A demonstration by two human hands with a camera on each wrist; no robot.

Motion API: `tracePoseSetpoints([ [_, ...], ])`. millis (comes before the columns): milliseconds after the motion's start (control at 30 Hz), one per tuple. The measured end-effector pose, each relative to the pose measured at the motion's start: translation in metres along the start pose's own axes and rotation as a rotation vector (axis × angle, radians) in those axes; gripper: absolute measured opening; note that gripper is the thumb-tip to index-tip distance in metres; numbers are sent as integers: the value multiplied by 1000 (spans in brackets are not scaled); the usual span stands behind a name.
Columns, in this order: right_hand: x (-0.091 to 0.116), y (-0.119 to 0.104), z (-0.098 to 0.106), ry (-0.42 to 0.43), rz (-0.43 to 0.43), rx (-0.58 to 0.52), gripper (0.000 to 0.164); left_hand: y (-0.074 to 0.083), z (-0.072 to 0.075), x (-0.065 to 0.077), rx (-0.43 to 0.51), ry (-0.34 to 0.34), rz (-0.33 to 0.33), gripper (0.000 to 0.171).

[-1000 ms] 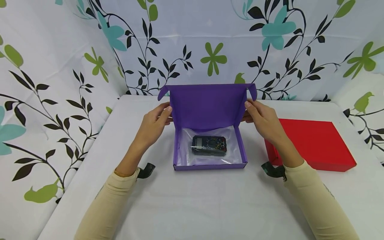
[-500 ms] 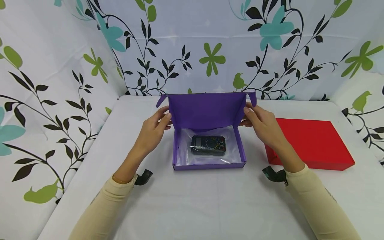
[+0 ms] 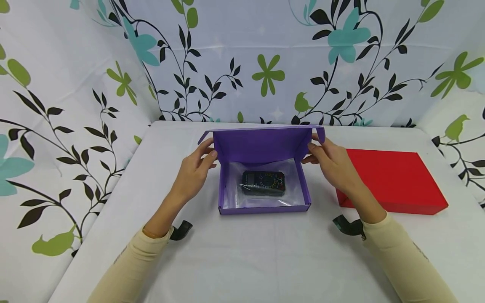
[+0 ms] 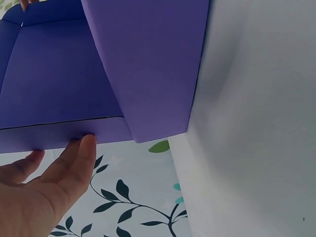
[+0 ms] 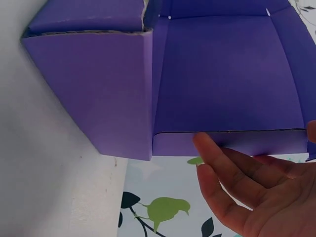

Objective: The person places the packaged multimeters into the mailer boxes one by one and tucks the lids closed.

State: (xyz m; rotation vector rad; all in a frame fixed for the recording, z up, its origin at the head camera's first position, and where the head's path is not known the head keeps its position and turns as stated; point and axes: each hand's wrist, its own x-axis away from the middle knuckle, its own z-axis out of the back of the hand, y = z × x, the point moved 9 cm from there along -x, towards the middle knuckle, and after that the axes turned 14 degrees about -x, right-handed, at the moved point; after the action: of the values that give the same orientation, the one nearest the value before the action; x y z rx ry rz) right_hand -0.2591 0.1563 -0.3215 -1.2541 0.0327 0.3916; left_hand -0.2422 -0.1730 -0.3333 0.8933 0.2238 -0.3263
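A purple cardboard box [image 3: 264,209] stands on the table, its lid [image 3: 261,145] raised and tilted forward. Inside, a black multimeter [image 3: 263,183] lies on clear plastic wrapping [image 3: 231,189]. My left hand [image 3: 192,170] touches the lid's left side, and the left wrist view has its fingertips [image 4: 88,143] against the outer side flap. On the opposite side, my right hand [image 3: 335,164] rests its fingertips [image 5: 202,140] along the right side flap. Both hands' fingers are only slightly bent. In the head view, parts of the fingers are hidden behind the lid.
A red box [image 3: 398,181] lies to the right, partly behind the right forearm. The white table [image 3: 257,261] meets a floral-patterned cloth backdrop [image 3: 227,38] at the back and sides. Black camera mounts [image 3: 181,230] jut from both wrists.
The lid has tipped forward and down over the box, its top edge now lower. Both hands have moved slightly down along with it. Multimeter and red box stay in place.
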Motion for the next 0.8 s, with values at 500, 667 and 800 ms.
tracePoseSetpoints([
  [500,13,3,-2,-26,-3,37,39,0,-4,17,49,-54,-37,51],
  [667,17,2,-4,-46,20,33,40,7,2,21,57,-45,-59,50],
  [800,19,2,-3,-46,20,49,41,16,13,25,57,46,-126,51],
])
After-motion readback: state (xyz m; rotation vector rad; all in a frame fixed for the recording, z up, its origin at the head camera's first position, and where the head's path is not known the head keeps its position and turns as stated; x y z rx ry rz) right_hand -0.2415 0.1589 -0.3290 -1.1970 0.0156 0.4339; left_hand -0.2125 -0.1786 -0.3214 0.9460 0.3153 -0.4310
